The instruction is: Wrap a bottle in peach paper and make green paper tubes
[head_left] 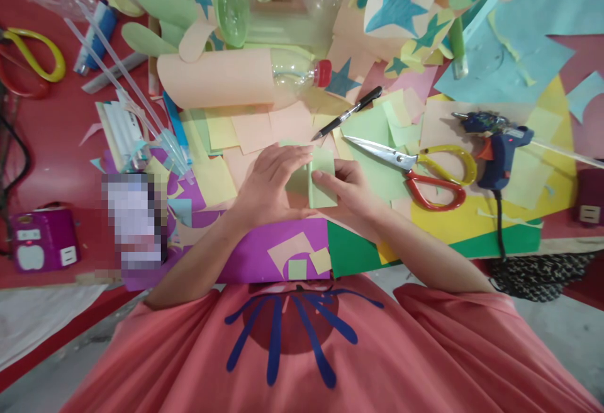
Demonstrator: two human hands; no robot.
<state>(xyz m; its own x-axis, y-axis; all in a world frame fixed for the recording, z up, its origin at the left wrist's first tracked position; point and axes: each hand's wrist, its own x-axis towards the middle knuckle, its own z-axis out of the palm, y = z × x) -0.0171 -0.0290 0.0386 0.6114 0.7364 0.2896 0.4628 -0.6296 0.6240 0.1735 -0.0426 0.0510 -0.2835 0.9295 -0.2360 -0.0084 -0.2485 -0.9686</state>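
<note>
A small piece of light green paper (323, 180) with an upright fold or rolled edge near its middle is held between both hands. My left hand (267, 180) curves around its left side, fingertips at the top edge and thumb along the bottom. My right hand (352, 189) pinches the right part, with the thumb on the front and the fingers behind. Just beyond the hands lies a black pen (346, 113). To the right rest scissors (415, 164) with one yellow and one red handle, blades pointing left.
A blue glue gun (500, 155) with a cord lies at the right. Behind the hands is a paper-wrapped bottle (221, 79) with a red cap. A phone (134, 221), clear sticks (127, 79) and a purple box (44, 240) are at the left. Paper scraps cover the middle.
</note>
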